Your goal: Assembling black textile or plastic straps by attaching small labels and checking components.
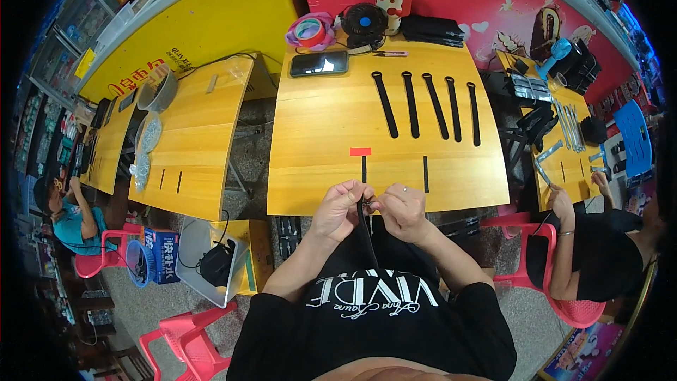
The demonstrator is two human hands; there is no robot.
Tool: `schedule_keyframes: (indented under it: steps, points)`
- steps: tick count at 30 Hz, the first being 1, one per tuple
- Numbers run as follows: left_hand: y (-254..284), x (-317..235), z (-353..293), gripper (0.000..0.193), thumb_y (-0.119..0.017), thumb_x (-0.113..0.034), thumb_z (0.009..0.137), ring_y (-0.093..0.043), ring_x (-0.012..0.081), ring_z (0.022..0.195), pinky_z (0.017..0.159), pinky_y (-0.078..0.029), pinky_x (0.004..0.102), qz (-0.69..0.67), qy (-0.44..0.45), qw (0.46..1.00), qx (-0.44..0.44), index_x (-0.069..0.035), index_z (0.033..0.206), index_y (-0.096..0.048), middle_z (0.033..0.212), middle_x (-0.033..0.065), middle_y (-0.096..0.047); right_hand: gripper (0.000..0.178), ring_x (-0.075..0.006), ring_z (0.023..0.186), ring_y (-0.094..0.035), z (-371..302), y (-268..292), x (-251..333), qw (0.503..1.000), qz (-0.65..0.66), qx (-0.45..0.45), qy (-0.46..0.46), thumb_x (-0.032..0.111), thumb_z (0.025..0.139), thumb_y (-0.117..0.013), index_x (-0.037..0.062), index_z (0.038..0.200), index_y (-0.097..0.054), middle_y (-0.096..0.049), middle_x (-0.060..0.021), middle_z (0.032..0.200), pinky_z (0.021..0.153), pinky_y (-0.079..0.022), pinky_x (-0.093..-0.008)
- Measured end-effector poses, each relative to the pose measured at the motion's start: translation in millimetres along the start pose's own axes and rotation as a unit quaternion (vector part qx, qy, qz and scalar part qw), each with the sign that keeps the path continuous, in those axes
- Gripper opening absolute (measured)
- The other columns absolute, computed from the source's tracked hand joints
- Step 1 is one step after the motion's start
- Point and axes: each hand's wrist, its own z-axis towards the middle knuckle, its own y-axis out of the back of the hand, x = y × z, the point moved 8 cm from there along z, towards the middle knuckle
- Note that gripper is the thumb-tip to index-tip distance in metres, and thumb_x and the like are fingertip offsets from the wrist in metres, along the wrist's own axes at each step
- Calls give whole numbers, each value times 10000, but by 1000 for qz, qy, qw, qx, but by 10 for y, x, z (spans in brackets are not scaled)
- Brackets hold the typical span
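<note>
Just off the front edge of the table, both my hands are closed around a black strap that hangs down toward my lap. My left hand pinches the strap near its upper end. Close beside it, my right hand has its fingers curled at the same end; a small shiny bit shows between the hands, too small to name. Several black straps with a ring-shaped end lie in a row on the wooden table. A red piece of tape sits above one of two dark lines near me.
At the table's back are a phone, a tape roll, a small black fan, a spotted cup, a pen and black pouches. Co-workers sit left and right. A grey bin stands on the floor.
</note>
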Motion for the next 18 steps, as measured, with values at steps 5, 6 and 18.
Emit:
schedule_keyframes:
  steps: [5,6,18]
  points:
    - [150,140,13,219,-633,-244,972,-581,132,780,739,-494,284,92,2,996,-17,-56,865,-601,839,32,-612,224,-229,567,-562,183,22,87,986,-19,143,81,157,749,-756,65,710,-555,-506,-62,637,481,-426,-362]
    - [145,142,18,219,-633,-244,972,-581,132,780,739,-494,284,93,3,996,-13,-56,865,-601,839,32,-612,231,-227,581,-573,178,-16,122,976,-23,186,110,169,751,-762,64,729,-557,-516,-62,654,493,-442,-356]
    - [126,148,-102,164,-656,-167,954,-605,110,800,763,-489,238,57,8,998,-15,-31,870,-618,895,31,-667,163,-264,604,-618,150,-95,192,962,-11,247,117,115,752,-678,57,767,-527,-582,-92,756,514,-479,-394]
